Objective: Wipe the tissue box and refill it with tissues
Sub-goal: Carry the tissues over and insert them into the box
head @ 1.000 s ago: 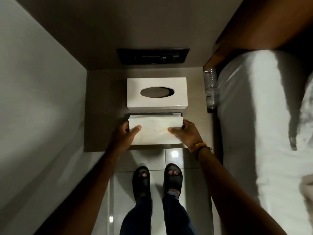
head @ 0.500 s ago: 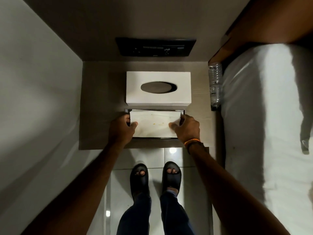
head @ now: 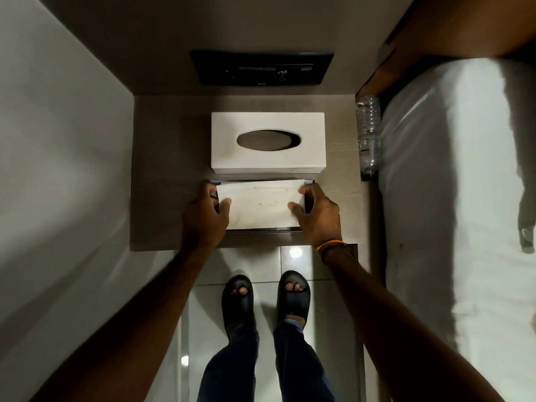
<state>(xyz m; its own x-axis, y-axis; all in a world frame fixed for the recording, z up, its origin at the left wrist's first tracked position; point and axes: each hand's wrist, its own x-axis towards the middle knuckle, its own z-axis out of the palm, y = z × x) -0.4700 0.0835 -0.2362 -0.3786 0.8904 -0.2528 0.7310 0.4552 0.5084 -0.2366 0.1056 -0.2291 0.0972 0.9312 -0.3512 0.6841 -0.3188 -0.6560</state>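
A white tissue box cover point(head: 268, 158) with an oval slot stands on the wooden bedside shelf point(head: 168, 169). Just in front of it lies the box's dark base tray point(head: 261, 230), with a white stack of tissues point(head: 259, 204) resting in it; the top sheet has small yellowish specks. My left hand point(head: 207, 216) grips the stack's left end, thumb on top. My right hand point(head: 317, 213) grips the right end the same way. An orange band circles my right wrist.
A clear plastic bottle point(head: 368, 134) stands at the shelf's right edge beside a white bed point(head: 449, 198). A dark switch panel point(head: 261, 67) sits on the wall behind. A pale wall closes the left. My feet in black sandals point(head: 266, 297) stand on glossy tiles.
Both hands have carried the tissue stack away from the shelf's front edge and set it into the base tray, just before the cover. The view has shifted slightly.
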